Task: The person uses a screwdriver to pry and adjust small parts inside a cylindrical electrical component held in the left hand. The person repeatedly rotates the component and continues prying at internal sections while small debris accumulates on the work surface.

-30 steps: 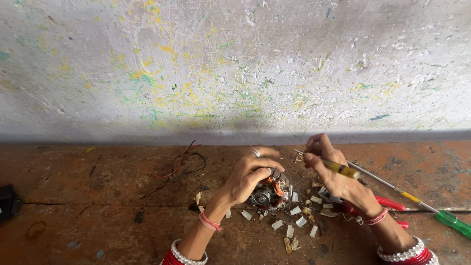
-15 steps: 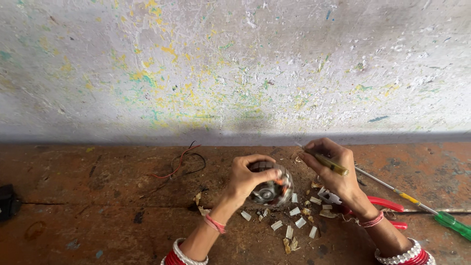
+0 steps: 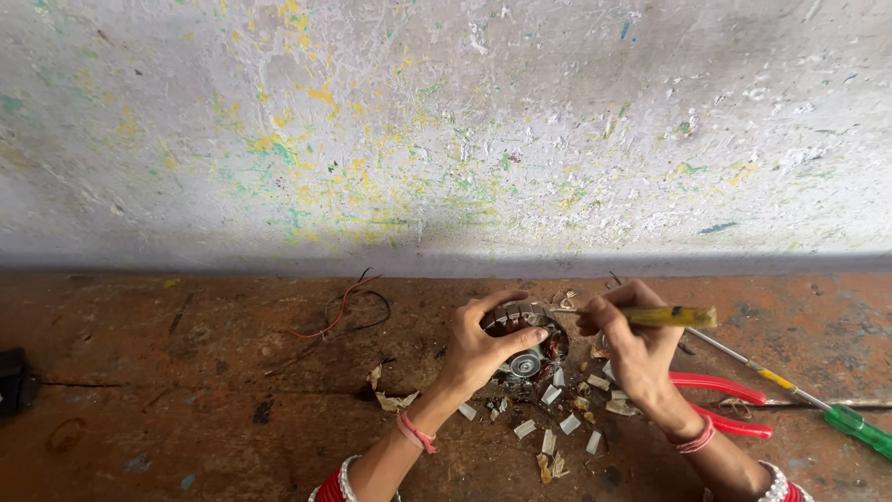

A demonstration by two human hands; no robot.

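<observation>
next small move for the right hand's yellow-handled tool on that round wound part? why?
Probably ease the tool tip a little further into the round wound part's rim. The left hand grips that part on the bench, the right hand holds the yellow-handled tool level with its tip at the upper edge, and pale scraps lie below.

The left hand has turned the motor from the tilted position seen a second ago to lying flatter on the bench, thumb now across its near side. The right hand has dropped from its raised position, and its yellow tool now lies level, tip at the motor's rim.
</observation>
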